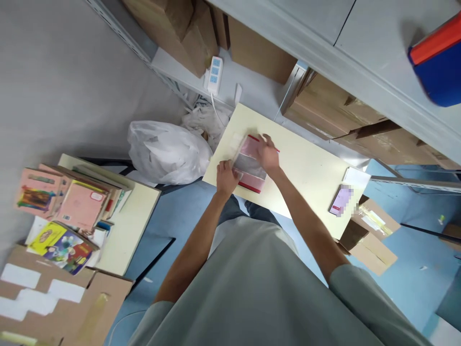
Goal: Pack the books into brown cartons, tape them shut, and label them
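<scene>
So the biggest thing in here is the grey metal shelving (360, 67) along the far side, stuffed with cardboard boxes (334, 115), some with their flaps hanging open. Right in front of it is a cream table (309, 168), and that's where the person is bent over. Off to their left there's a second, smaller table (126, 230) with a messy stack of kids' books (72, 206) on it, pink and yellow covers mostly. Below that, close to the camera, is a big open carton (54, 298) with white labels stuck on. A stuffed white plastic bag (165, 151) sits on the floor between the two tables. There's another small open box (370, 235) on the blue floor by the cream table's right end.

Smaller stuff: a white power strip (215, 74) on the low shelf, and a phone (341, 200) lying on the right end of the table, well apart from the hands.

The main bit is a red-edged booklet (252, 185) lying flat near the table's left end, with a clear plastic sleeve (248, 166) over it. The left hand (226, 178) is clenched on the sleeve's near-left edge. The right hand (267, 154) rests on top at the far edge; can't tell if it's actually pinching anything or just pressing down.
</scene>
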Motion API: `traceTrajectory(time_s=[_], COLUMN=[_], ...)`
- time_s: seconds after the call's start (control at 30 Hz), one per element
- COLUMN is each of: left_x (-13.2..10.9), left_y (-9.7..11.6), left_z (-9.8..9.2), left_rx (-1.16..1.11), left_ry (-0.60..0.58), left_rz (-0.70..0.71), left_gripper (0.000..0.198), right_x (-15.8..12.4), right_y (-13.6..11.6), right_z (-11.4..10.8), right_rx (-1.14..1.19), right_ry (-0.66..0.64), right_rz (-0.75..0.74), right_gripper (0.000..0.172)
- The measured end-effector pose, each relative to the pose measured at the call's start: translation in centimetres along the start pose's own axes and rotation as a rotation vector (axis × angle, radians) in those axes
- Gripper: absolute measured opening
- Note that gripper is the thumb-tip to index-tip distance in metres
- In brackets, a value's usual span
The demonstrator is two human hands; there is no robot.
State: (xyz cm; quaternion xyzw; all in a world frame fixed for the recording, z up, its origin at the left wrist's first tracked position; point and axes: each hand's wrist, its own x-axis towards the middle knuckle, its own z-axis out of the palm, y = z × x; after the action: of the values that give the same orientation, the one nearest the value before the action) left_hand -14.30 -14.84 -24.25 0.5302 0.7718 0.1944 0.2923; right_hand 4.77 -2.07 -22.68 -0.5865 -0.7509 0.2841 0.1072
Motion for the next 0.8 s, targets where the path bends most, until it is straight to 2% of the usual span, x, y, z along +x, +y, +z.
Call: traceTrajectory(time_s=[0.07, 0.1, 0.13, 0.2, 0.3, 0.37, 0.47, 0.63, 0.73, 0.8], left_x=[1.8, 2.6, 3.4, 4.5, 4.4, 3.3, 0.6, -4.5, -6.2, -6.4], left_y=[0.3, 0.4, 0.4, 0.5, 1.0, 2.0, 4.7, 10.6, 13.6, 14.9], left_z=[0.0, 0.0, 0.1, 0.3, 1.2, 2.4, 5.5, 11.5, 13.8, 14.2], left_rx=[0.001, 0.003, 0.006, 0.018, 0.048, 0.073, 0.082, 0.051, 0.035, 0.026], left_ry=[-0.034, -0.053, -0.071, -0.101, -0.116, -0.137, -0.19, -0.31, -0.38, -0.403], left_rz=[0.065, 0.076, 0.079, 0.081, 0.099, 0.128, 0.164, 0.222, 0.225, 0.215], left_gripper=[0.058, 0.054, 0.05, 0.042, 0.042, 0.045, 0.046, 0.045, 0.044, 0.043], right_x=[-4.8, -7.1, -9.2, -12.5, -15.1, -16.0, -18.0, -23.2, -25.7, -26.4], right_y=[1.7, 2.5, 3.0, 3.6, 4.0, 4.9, 8.0, 13.9, 14.9, 14.1], right_z=[0.2, 0.7, 1.4, 3.0, 4.6, 4.2, 1.5, -4.9, -8.3, -9.9], right_rx=[0.114, 0.185, 0.279, 0.522, 0.815, 0.914, 0.955, 0.893, 0.805, 0.75], right_ry=[0.198, 0.226, 0.206, 0.145, 0.177, 0.245, 0.31, 0.397, 0.437, 0.429], right_rz=[0.22, 0.323, 0.403, 0.468, 0.538, 0.593, 0.64, 0.733, 0.739, 0.712], right_gripper=[0.052, 0.055, 0.058, 0.062, 0.063, 0.063, 0.062, 0.062, 0.054, 0.047])
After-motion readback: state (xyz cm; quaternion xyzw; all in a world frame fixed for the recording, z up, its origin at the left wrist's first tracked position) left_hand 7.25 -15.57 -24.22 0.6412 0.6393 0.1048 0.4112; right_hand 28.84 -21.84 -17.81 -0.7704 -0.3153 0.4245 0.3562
